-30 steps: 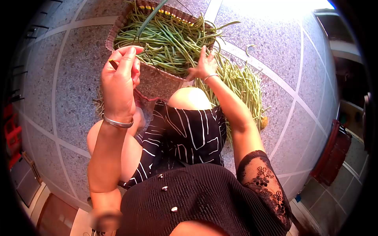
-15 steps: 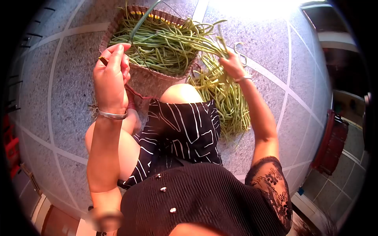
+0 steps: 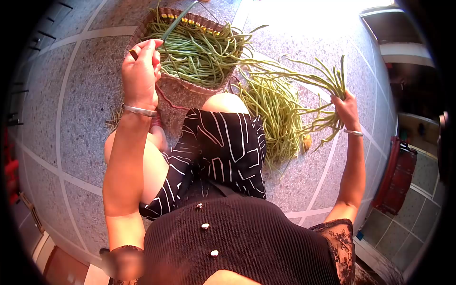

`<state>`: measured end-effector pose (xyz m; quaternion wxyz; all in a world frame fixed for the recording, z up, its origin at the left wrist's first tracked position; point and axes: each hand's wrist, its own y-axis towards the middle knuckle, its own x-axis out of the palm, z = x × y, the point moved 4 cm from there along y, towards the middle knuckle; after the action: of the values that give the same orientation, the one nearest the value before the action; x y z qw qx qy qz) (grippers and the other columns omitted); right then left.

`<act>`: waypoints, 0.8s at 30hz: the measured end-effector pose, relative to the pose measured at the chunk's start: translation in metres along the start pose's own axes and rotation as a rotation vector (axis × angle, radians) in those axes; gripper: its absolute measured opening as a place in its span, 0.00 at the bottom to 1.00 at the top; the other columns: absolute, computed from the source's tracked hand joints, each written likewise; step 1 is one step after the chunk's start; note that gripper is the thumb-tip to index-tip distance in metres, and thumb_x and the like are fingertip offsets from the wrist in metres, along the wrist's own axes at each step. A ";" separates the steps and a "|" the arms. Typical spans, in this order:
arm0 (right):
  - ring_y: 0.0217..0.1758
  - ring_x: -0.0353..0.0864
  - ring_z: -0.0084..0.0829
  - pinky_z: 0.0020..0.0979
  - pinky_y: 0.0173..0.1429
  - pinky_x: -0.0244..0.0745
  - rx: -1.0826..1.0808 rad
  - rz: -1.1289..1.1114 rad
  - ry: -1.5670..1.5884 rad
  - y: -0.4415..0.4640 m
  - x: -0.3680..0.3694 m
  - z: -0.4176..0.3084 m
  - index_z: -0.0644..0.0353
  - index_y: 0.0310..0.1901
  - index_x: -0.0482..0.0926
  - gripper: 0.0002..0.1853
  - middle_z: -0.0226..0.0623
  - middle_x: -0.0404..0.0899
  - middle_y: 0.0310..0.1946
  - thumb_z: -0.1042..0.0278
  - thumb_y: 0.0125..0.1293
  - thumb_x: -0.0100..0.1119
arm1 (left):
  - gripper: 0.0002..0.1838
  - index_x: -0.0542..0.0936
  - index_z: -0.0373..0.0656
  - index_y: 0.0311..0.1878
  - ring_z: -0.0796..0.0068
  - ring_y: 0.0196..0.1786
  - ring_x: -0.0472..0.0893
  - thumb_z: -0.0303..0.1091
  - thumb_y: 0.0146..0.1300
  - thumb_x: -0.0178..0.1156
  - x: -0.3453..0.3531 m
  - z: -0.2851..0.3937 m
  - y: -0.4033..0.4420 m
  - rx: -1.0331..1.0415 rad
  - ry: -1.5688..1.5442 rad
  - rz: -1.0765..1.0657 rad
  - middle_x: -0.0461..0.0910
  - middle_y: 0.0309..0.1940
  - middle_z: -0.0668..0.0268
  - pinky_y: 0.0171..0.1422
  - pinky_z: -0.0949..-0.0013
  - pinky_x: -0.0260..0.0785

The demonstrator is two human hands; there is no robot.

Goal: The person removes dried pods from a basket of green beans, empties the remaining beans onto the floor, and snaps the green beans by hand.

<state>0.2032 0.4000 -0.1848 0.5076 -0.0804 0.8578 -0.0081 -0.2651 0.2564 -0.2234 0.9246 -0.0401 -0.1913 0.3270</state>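
My right hand point(image 3: 347, 108) is out to the right, closed round a fanned bunch of long green beans point(image 3: 327, 83). Some strands trail left from it toward the basket and the pile. A woven brown basket point(image 3: 190, 86) with a yellow-dotted rim holds many more long beans point(image 3: 199, 57). My left hand point(image 3: 140, 78) is closed by the basket's left side. A short dark end pokes out of its fist; the rest is hidden by the fingers. The basket's green handle point(image 3: 178, 21) passes close to those fingertips; I cannot tell whether they touch it.
A loose pile of long beans point(image 3: 275, 118) lies on the speckled tile floor point(image 3: 85, 118), right of my knee. A dark red cord point(image 3: 168, 102) runs below the basket. Bean scraps point(image 3: 114, 118) lie at left; a red object point(image 3: 399, 175) stands far right.
My right hand has swung right and slightly down, drawing its bunch of beans away from the basket. My left hand has shifted slightly up and right in view, still closed.
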 end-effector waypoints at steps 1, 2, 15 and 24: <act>0.21 0.67 0.19 0.26 0.25 0.64 0.000 0.021 -0.012 -0.005 -0.004 0.007 0.64 0.37 0.77 0.13 0.28 0.72 0.19 0.67 0.51 0.56 | 0.08 0.77 0.38 0.37 0.89 0.16 0.61 0.32 0.65 0.51 0.000 0.001 0.000 0.006 0.002 0.003 0.66 0.17 0.76 0.18 0.83 0.50; 0.21 0.68 0.19 0.27 0.25 0.64 -0.001 0.040 -0.024 -0.009 -0.005 0.015 0.64 0.36 0.77 0.12 0.29 0.72 0.19 0.67 0.52 0.56 | 0.08 0.77 0.38 0.37 0.89 0.17 0.61 0.32 0.65 0.51 -0.001 0.002 0.000 0.011 0.003 0.009 0.66 0.17 0.76 0.18 0.83 0.50; 0.57 0.70 0.42 0.39 0.60 0.66 -0.060 -0.493 -0.507 -0.043 0.135 0.072 0.58 0.57 0.69 0.35 0.49 0.71 0.54 0.49 0.50 0.65 | 0.10 0.75 0.36 0.42 0.89 0.19 0.60 0.32 0.66 0.49 -0.014 0.017 -0.009 0.005 0.007 0.027 0.66 0.20 0.74 0.18 0.84 0.48; 0.62 0.64 0.45 0.37 0.64 0.61 -0.585 -0.474 -0.099 0.107 0.333 -0.157 0.59 0.64 0.57 0.42 0.54 0.63 0.58 0.45 0.53 0.62 | 0.10 0.74 0.37 0.42 0.91 0.19 0.60 0.33 0.66 0.48 -0.024 0.025 -0.023 -0.055 0.045 0.060 0.65 0.20 0.75 0.19 0.85 0.48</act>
<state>-0.1050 0.4460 -0.4087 0.4881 -0.4182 0.7560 0.1238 -0.2781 0.2228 -0.2036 0.9171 -0.0788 -0.1780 0.3480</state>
